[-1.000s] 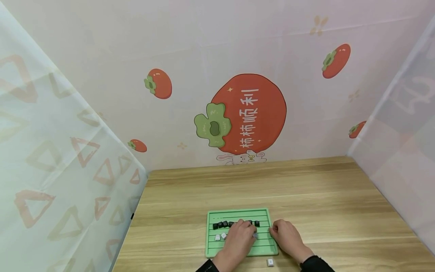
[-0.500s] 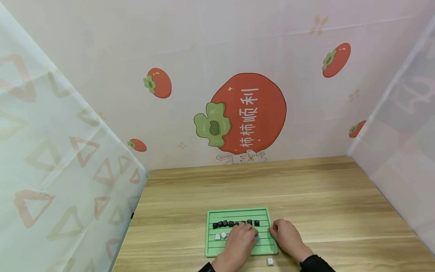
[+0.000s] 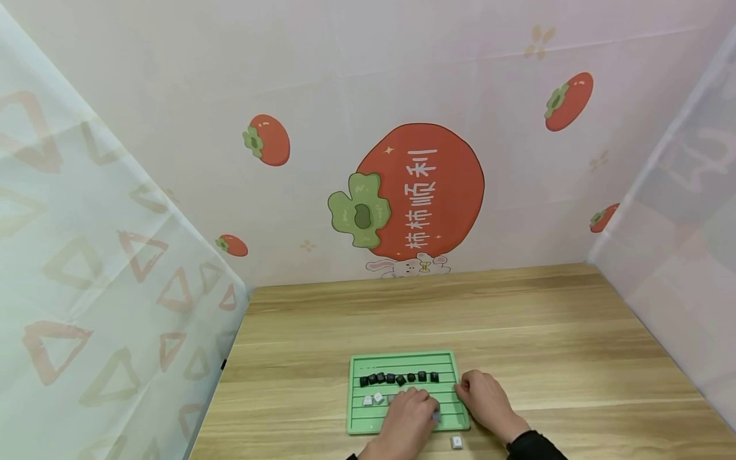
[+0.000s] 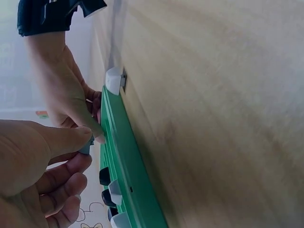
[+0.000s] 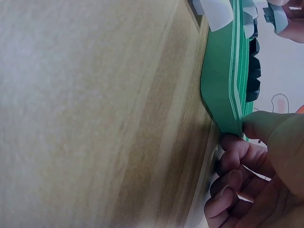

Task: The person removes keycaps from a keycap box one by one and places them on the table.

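Table [image 3: 546, 332] bears a white keycap [image 3: 457, 442] beside the green tray [image 3: 402, 364] the right hand [image 3: 489, 402] grips; left hand [image 3: 409, 418] pinches grey keycap [image 4: 86, 148].

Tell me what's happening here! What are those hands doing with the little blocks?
Someone's left hand is pinching a small grey block over a green tray. The right hand grips the tray's edge. A row of black blocks sits across the tray, with a few white blocks nearer the person. One loose white block is on the table near the tray.
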The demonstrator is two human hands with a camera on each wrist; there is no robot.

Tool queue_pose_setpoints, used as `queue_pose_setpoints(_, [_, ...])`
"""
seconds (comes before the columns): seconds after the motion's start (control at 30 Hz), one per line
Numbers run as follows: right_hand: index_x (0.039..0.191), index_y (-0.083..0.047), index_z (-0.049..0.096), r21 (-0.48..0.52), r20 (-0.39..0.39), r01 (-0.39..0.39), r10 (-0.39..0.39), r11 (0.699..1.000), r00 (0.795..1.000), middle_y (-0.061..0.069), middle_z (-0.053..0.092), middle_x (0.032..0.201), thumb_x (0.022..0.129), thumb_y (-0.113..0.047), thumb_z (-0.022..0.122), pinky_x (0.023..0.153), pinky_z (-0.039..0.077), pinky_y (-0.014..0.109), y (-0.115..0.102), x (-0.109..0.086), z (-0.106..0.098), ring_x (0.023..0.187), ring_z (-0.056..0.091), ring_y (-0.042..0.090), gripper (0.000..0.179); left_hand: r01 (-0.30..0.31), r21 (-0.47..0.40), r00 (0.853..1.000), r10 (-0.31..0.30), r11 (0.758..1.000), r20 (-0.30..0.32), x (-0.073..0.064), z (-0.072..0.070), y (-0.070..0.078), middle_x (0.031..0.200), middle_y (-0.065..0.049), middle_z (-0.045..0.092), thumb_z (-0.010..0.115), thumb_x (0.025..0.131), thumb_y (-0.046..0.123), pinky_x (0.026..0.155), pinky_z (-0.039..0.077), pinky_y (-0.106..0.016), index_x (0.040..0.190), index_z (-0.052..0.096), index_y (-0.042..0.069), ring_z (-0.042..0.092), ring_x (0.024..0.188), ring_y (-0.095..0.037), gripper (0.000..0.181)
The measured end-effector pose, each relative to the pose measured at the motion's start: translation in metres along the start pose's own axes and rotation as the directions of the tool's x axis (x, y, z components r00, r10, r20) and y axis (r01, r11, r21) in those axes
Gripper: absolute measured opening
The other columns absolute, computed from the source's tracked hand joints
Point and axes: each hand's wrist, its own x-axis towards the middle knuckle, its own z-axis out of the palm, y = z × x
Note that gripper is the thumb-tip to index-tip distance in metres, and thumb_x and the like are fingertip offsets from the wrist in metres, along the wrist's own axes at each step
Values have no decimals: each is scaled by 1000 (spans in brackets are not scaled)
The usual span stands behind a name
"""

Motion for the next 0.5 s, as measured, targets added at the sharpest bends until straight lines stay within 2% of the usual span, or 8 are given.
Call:
queue_pose_setpoints(0.2, [57,-17,38,4,-2,0,0,1000,1000,-7,26,57,91,-12,70,52,21,21,1,0,1,53,29,9,46,-6,-27,999,7,1000,38,-4,2,4,85,14,67,81,84,25,69,44,-18,89,76,25,56,78,-2,7])
queue_pose_setpoints(0.5, [58,-17,38,5,2,-2,2,1000,1000,-7,27,56,91,-13,70,52,22,21,1,0,1,52,29,9,46,1,-59,993,7,998,121,-7,5,7,84,13,64,81,86,29,66,38,-16,89,75,26,49,73,-3,8])
